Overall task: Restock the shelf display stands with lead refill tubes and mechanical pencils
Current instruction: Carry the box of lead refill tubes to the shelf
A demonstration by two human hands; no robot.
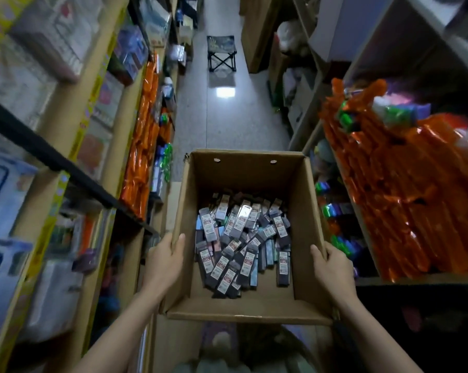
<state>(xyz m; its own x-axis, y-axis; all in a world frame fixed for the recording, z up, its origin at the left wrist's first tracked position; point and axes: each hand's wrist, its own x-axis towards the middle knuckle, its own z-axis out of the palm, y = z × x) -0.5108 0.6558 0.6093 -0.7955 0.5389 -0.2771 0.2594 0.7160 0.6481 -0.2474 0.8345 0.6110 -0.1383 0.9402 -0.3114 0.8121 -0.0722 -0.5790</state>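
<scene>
An open cardboard box hangs in front of me over the aisle floor. Its bottom is covered with a loose heap of several small packs of lead refill tubes, dark and pastel, with white labels. My left hand grips the box's left wall, thumb over the rim and inside. My right hand grips the right wall the same way. No mechanical pencils can be told apart in the heap.
Shelves line both sides of the narrow aisle. Orange foil packs fill the left shelf and the right shelf. A small folding stool stands on the floor farther down the aisle. Boxed goods sit on the upper left shelves.
</scene>
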